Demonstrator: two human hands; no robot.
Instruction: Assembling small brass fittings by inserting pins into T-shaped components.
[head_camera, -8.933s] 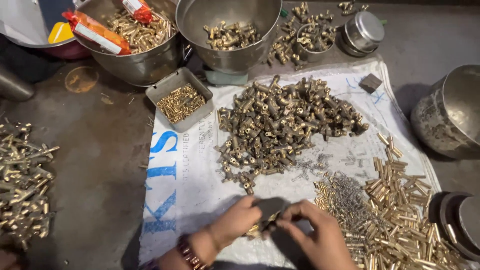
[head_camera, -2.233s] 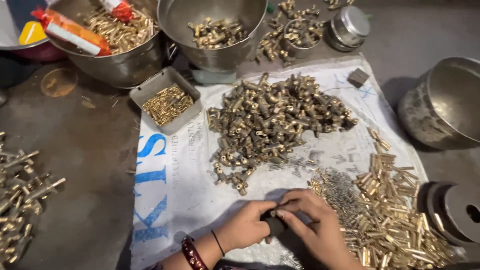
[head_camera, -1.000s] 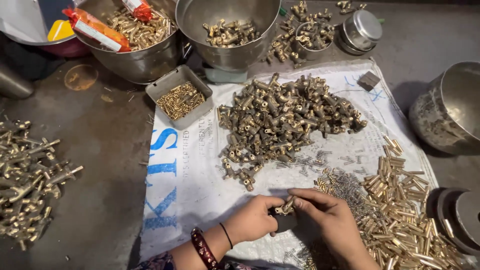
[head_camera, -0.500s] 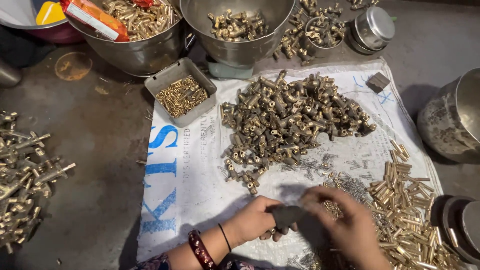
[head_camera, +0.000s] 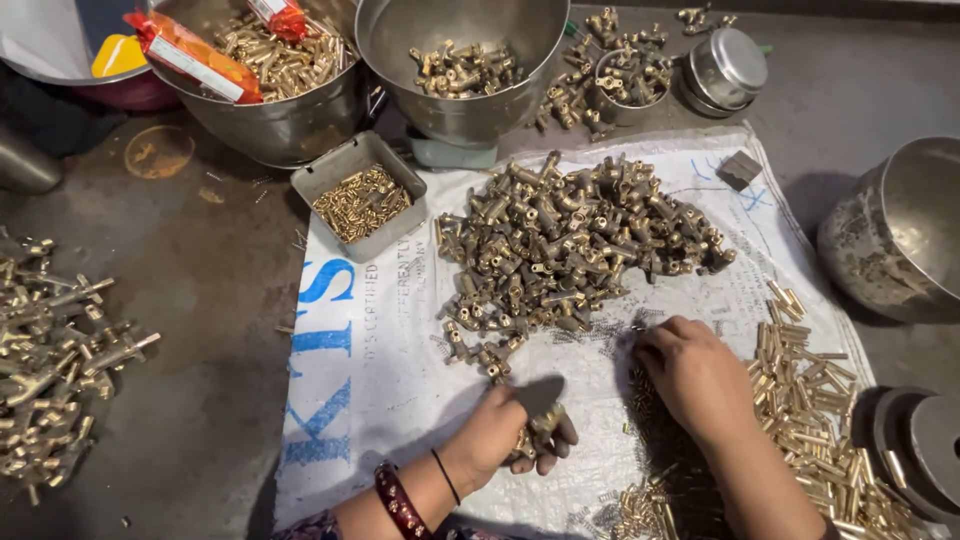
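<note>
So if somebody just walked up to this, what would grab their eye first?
Probably the big heap of brass fittings in the middle of the white woven sack, with steel bowls of more brass parts behind it. Next, the two hands at the near edge: the left hand has its grip on a brass piece, and the right hand reaches over a scatter of small pins beside a pile of brass tubes.

Ahead of you stand two steel bowls (head_camera: 290, 125) (head_camera: 460, 100) of brass parts; orange packets (head_camera: 195, 60) lie in the left one. A small grey tray (head_camera: 345, 165) sits below them, a lidded tin (head_camera: 730, 65) far right.
</note>
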